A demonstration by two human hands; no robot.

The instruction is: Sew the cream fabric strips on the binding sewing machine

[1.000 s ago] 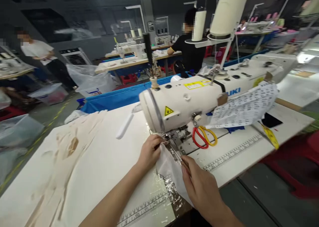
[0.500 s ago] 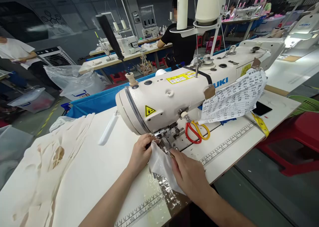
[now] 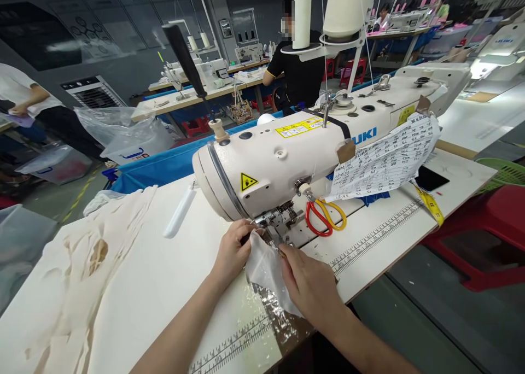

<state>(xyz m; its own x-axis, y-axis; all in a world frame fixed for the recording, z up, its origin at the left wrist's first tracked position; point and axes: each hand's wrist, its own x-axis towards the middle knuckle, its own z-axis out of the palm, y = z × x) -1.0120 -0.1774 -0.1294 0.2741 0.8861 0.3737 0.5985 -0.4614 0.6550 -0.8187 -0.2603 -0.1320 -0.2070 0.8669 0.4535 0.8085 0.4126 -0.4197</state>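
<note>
The big flat white table [image 3: 151, 286] fills most of the near space. On it sits a long, round-ended white sewing machine [image 3: 262, 161]. A heap of thin, wrinkly beige cloth [image 3: 77, 286] lies on the left side of the table. A white paper sheet with rows of black writing [image 3: 381, 158] hangs on the front of the machine.

The right hand [image 3: 314, 278] is bent over, with its thumb and pointing finger pressed together. The left hand [image 3: 232, 248] is just under the machine's round end, and its fingers pinch the top of a thin, floppy white cloth [image 3: 264, 267]. That cloth is between the two hands and hangs down toward the table edge.

Scissors with one red and one yellow loop [image 3: 323, 212] are just behind the right hand. A long white plastic handle [image 3: 179, 214] lies left of the machine. A yellow tape measure [image 3: 430, 205] is farther right. Smallest is a thin metal tool [image 3: 281, 251] in the right hand's pinch, mostly hidden.
</note>
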